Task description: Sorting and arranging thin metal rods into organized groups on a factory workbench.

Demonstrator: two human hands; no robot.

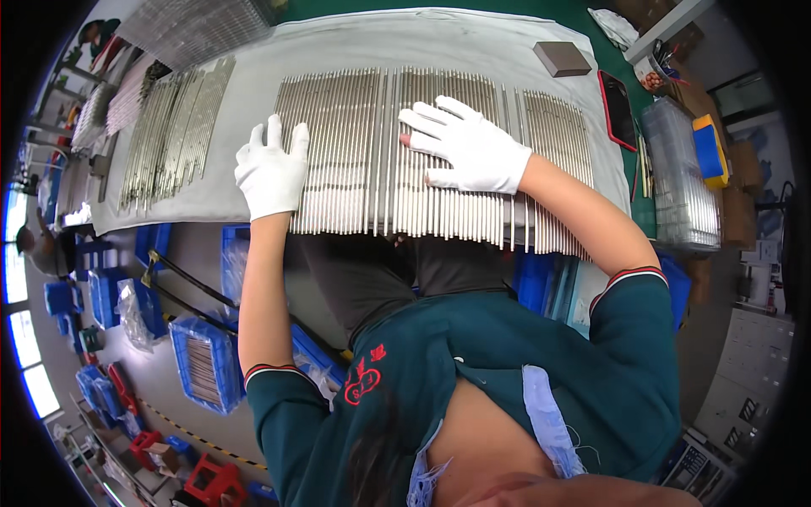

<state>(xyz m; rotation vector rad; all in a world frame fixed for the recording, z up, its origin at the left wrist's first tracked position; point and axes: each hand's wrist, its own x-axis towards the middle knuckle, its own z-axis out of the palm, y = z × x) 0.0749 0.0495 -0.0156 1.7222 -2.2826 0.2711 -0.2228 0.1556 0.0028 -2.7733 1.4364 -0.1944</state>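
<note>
Slim silvery metal rods lie side by side in several groups on a pale cloth (253,80). My left hand (272,169), in a white glove, rests at the left edge of the left rod group (334,127), its thumb and fingers spread. Flat across the middle rod group (456,215) lies my right hand (469,150), also gloved, with its fingers stretched out and a bare fingertip showing. It covers part of those rods. Beyond its wrist is the right rod group (557,139). Neither hand grips anything.
A looser pile of rods (173,135) lies farther left. A grey-brown block (562,59) sits at the far right of the cloth, near a red-cased phone (617,110). Clear plastic boxes (680,182) stand at the right edge. Below left, a blue crate (203,363) holds more rods.
</note>
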